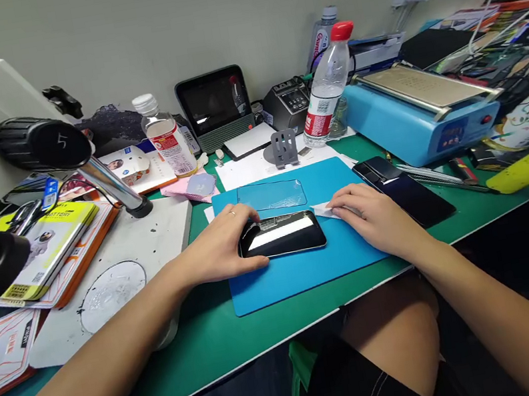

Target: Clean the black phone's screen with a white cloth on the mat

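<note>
A black smartphone [286,238] lies face up on a blue mat [280,290], with a bright reflection across its screen. My left hand [226,241] grips its left end, thumb along the near edge and fingers at the far edge. To the right of the phone, my right hand [368,211] pinches a small white wipe [323,210] between thumb and fingers. Just behind the phone lies a clear glass screen protector [271,195], with whitish marks at its lower right. Another dark phone [410,194] rests beyond my right hand, partly over the mat's edge.
A microscope stand [115,189] on a pale base is at the left, beside stacked boxes [43,242]. Bottles [168,140] and a small screen device [216,105] stand along the wall. At the right are a blue heating machine [412,112], tweezers [433,175] and a yellow bottle [528,171].
</note>
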The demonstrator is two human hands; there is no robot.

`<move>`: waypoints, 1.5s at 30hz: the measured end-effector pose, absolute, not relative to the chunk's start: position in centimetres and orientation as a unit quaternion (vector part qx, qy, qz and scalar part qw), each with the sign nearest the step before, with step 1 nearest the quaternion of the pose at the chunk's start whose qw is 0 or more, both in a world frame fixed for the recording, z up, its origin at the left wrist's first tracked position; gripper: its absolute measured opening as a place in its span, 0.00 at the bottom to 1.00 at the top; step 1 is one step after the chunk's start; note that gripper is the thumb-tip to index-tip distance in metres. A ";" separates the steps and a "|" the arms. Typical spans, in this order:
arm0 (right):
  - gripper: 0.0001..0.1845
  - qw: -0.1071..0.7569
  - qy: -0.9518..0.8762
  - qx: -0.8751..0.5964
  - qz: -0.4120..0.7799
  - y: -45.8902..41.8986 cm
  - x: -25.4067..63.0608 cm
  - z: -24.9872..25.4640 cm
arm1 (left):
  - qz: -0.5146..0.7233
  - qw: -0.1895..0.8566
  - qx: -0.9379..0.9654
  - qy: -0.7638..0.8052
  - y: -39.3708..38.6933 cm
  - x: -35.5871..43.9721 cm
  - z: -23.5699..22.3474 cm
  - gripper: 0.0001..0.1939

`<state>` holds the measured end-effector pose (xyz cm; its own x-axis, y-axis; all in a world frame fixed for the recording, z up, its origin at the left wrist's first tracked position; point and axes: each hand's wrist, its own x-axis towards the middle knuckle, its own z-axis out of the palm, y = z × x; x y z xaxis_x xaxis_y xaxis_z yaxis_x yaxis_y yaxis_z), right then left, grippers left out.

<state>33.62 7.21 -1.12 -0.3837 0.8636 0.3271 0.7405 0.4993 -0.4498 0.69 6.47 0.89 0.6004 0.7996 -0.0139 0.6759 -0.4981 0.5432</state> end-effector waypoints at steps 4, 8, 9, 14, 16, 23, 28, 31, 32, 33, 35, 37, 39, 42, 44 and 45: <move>0.15 0.304 -0.801 -0.506 0.095 6.5 32.6 -0.4 | 0.114 0.240 0.860 0.435 6.3 0.9 0.7 0.26; 0.16 0.295 -0.821 -0.478 0.106 4.8 30.5 -0.6 | 0.118 0.230 0.861 0.438 6.0 1.3 0.7 0.26; 0.17 0.283 -0.833 -0.462 0.111 4.3 29.8 -0.8 | 0.120 0.232 0.859 0.441 6.0 1.4 0.7 0.26; 0.29 0.197 -0.882 -0.426 0.050 0.9 27.9 -2.0 | 0.125 0.254 0.849 0.447 5.8 1.8 0.6 0.29; 0.36 0.177 -0.890 -0.419 0.028 -0.6 27.8 -2.2 | 0.127 0.261 0.842 0.454 5.8 1.9 0.6 0.30; 0.48 0.116 -0.883 -0.450 0.067 1.2 26.8 -1.5 | 0.112 0.273 0.834 0.467 5.7 1.9 0.7 0.32; 0.49 0.110 -0.880 -0.447 0.117 1.9 24.9 -1.1 | 0.123 0.274 0.833 0.465 5.7 1.9 0.5 0.32; 0.49 0.142 -0.897 -0.406 0.106 -0.7 24.9 -1.1 | 0.122 0.273 0.836 0.461 5.7 1.9 0.5 0.32; 0.46 0.150 -0.904 -0.386 0.105 -1.4 25.2 -1.1 | 0.121 0.272 0.836 0.461 5.7 1.9 0.4 0.32; 0.41 0.161 -0.908 -0.373 0.105 -1.8 25.6 -1.0 | 0.119 0.271 0.837 0.461 5.7 1.9 0.4 0.32; 0.32 0.196 -0.904 -0.364 0.110 -1.8 26.6 -0.9 | 0.118 0.267 0.837 0.462 5.7 1.9 0.4 0.32; 0.27 0.245 -0.884 -0.383 0.109 -0.8 27.6 -0.9 | 0.116 0.266 0.836 0.466 5.7 1.9 0.4 0.33; 0.27 0.281 -0.857 -0.420 0.099 0.4 28.6 -1.1 | 0.114 0.268 0.834 0.469 5.7 1.9 0.4 0.35; 0.23 0.288 -0.821 -0.484 0.096 1.5 29.4 -1.5 | 0.107 0.272 0.833 0.470 5.7 2.0 0.6 0.36; 0.19 0.279 -0.811 -0.501 0.120 1.6 29.5 -1.7 | 0.103 0.275 0.833 0.470 5.7 2.0 0.8 0.37; 0.18 0.276 -0.808 -0.503 0.135 1.5 29.4 -1.8 | 0.102 0.277 0.833 0.469 5.8 2.0 0.8 0.37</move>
